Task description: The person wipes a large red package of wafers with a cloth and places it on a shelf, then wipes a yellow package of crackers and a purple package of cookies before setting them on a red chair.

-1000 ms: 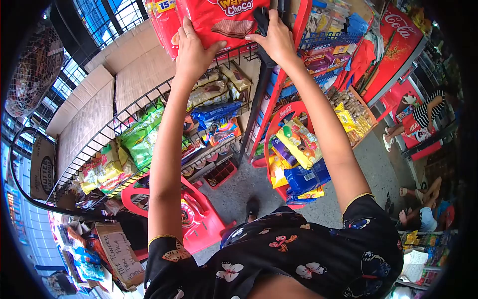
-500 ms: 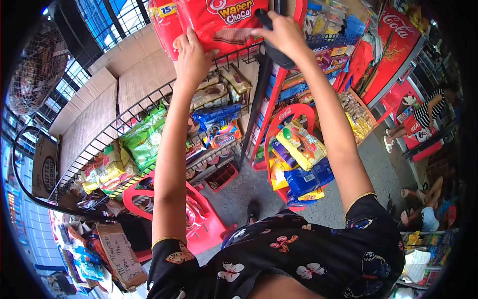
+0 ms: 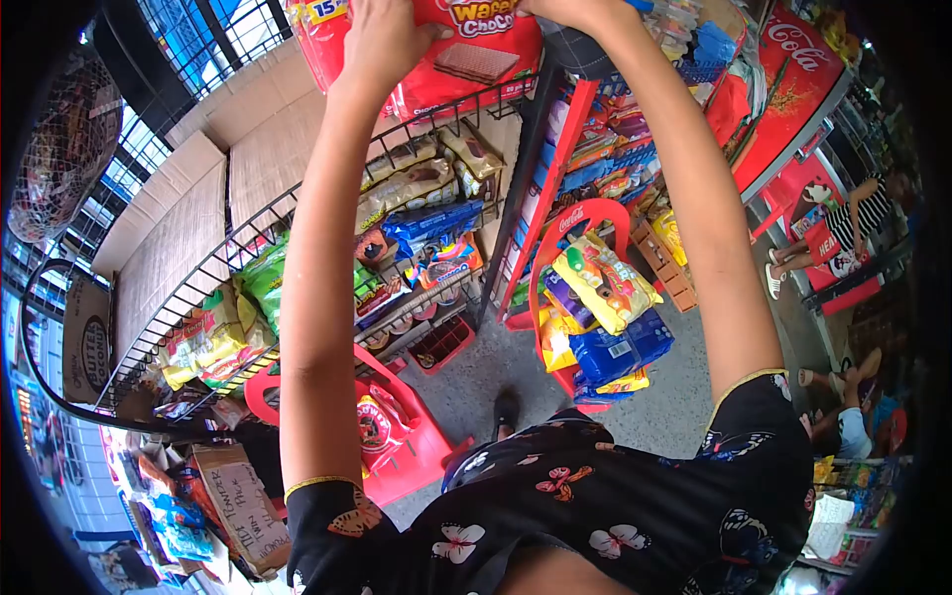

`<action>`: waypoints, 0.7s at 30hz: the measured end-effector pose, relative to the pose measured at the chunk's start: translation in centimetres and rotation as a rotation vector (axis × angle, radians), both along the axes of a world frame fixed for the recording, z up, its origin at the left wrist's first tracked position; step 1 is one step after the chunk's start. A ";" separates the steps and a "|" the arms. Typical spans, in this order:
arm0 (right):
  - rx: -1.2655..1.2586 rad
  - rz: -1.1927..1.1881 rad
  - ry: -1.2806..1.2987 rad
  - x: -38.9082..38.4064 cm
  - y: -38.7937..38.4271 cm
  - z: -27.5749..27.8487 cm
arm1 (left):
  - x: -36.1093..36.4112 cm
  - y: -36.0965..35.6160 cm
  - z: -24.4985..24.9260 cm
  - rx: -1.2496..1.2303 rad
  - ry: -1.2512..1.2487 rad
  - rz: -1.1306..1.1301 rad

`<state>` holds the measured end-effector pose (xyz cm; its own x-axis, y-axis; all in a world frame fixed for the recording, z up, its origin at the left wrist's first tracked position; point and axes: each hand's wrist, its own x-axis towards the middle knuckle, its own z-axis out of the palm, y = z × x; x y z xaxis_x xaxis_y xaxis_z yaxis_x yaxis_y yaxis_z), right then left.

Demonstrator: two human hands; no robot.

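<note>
A large red wafer pack point(image 3: 466, 64) stands upright on the top wire rack point(image 3: 268, 213), cut off by the upper edge of the view. My left hand point(image 3: 387, 35) lies against its front with fingers partly out of view; whether they grip it cannot be made out. At the pack's upper right corner is my right hand point(image 3: 570, 10), its fingers mostly cut off by the frame edge. Below the rack hang or lie brown snack packs point(image 3: 412, 188), blue packs point(image 3: 431, 228) and green packs point(image 3: 263, 283).
A red chair point(image 3: 421, 446) is at lower left, holding a red-and-white pack. Another red chair point(image 3: 620, 213) holds yellow and blue packs point(image 3: 620, 347). A cardboard box point(image 3: 238, 506) sits at lower left. People point(image 3: 863, 213) are at the far right, near a red cooler point(image 3: 788, 84).
Both hands have moved up toward the top edge of the view. My right hand's fingers are now mostly out of frame. More of the wafer pack's lower front shows.
</note>
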<state>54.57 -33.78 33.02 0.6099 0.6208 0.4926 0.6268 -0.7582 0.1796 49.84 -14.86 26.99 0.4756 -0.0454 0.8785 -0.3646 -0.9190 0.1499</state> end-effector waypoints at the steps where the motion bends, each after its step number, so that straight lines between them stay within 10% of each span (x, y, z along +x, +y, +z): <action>1: 0.041 -0.004 0.022 -0.2 -0.3 -0.5 | 0.0 0.1 -0.3 0.001 0.004 0.001; 21: -0.041 0.037 -0.097 -0.9 0.0 -2.7 | -1.5 1.1 -3.5 -0.078 0.147 0.059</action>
<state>53.66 -33.81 30.30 0.5368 0.6628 0.5221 0.6325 -0.7256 0.2710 48.30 -13.75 23.47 0.5990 0.0522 0.7990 -0.2792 -0.9216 0.2695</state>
